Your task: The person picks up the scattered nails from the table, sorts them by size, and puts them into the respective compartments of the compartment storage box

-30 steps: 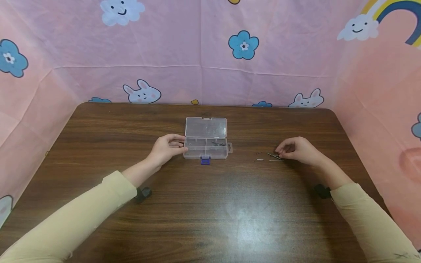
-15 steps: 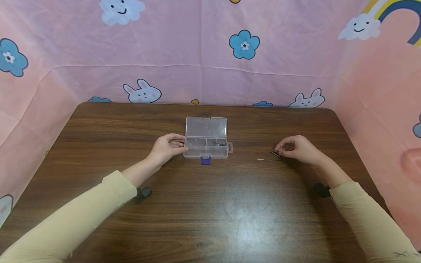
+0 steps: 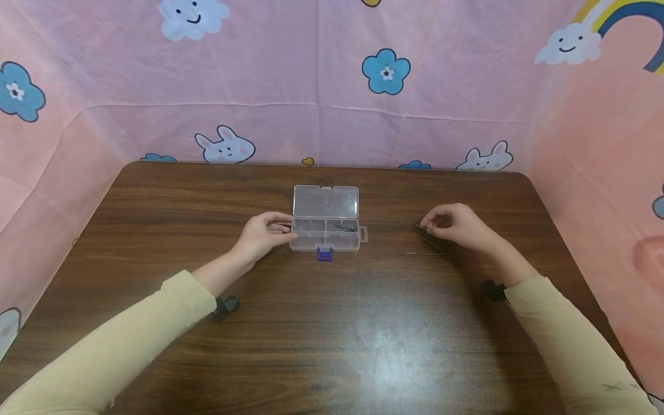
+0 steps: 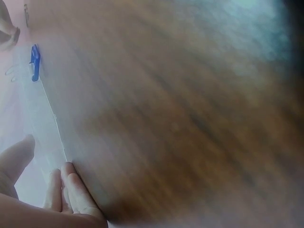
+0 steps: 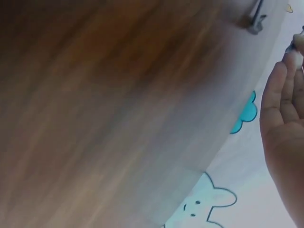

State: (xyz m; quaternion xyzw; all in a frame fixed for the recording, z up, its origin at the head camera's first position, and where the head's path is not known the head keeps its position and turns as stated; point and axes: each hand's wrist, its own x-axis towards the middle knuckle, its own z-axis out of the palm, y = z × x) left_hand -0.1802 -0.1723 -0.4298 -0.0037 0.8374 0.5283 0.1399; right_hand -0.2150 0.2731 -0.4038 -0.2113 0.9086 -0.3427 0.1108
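A clear plastic compartment box (image 3: 306,246) with a blue latch (image 3: 324,255) lies with its lid (image 3: 325,202) raised. Several thin metal pins (image 3: 345,228) like nails or screws are in its back right compartment. My left hand (image 3: 261,236) holds the box's left end, thumb at the front corner, fingers along the side. To the right, my right hand (image 3: 459,225) pinches a nail-like metal pin (image 3: 421,226) between thumb and fingertips, partly hidden. Below that hand, several similar loose pins (image 3: 432,245) lie on the table; threads are too small to tell.
The brown wooden table (image 3: 259,346) reaches back to a pink patterned cloth (image 3: 270,75) that also hangs at both sides. A clear hanging tab (image 3: 363,233) sticks out from the box's right end.
My right hand has come up from the loose pins with one pinched, and has moved left and away from me. My left hand and the box have not visibly moved.
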